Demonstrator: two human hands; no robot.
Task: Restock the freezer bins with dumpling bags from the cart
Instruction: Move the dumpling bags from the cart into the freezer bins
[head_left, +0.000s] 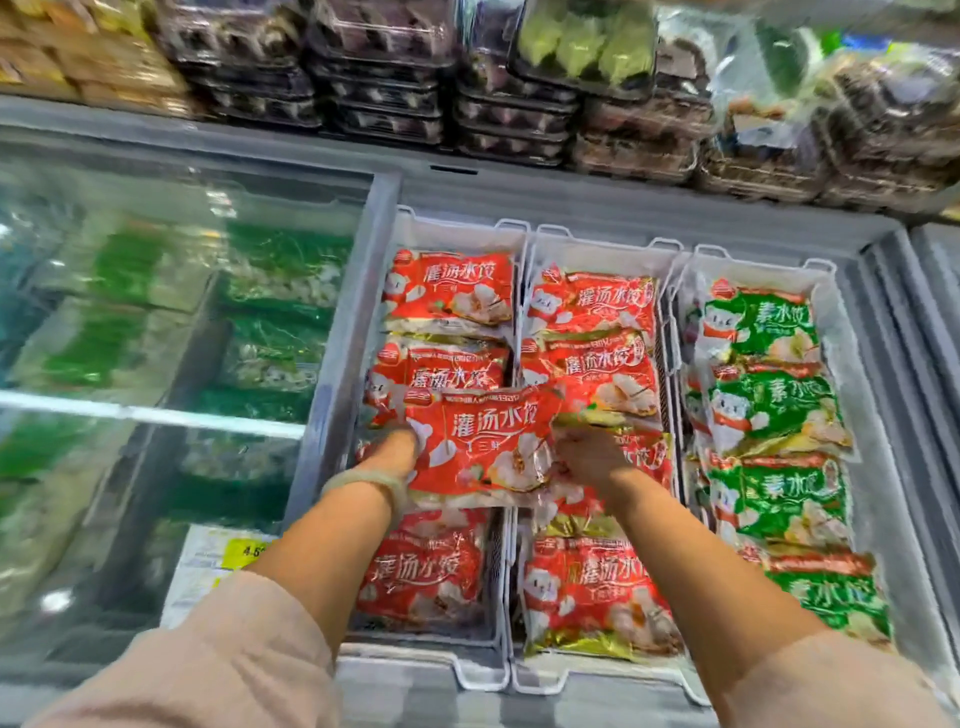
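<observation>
Flatness should be kept when the glossy red plastic dumpling bag (483, 447), clasped at its side edges by the left grip (395, 453) and right grip (587, 458) above the left white plastic bin (457, 234), is laid on the red stack (448, 287), the raised divider (508, 582) and neighbouring green-and-white dumpling bags (769, 405) being avoided.

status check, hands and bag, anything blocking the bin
Both grip the red dumpling bag: left hand, right hand. Held over the left bin, not laid down. Beneath it stacked bags, nothing else blocking.
</observation>
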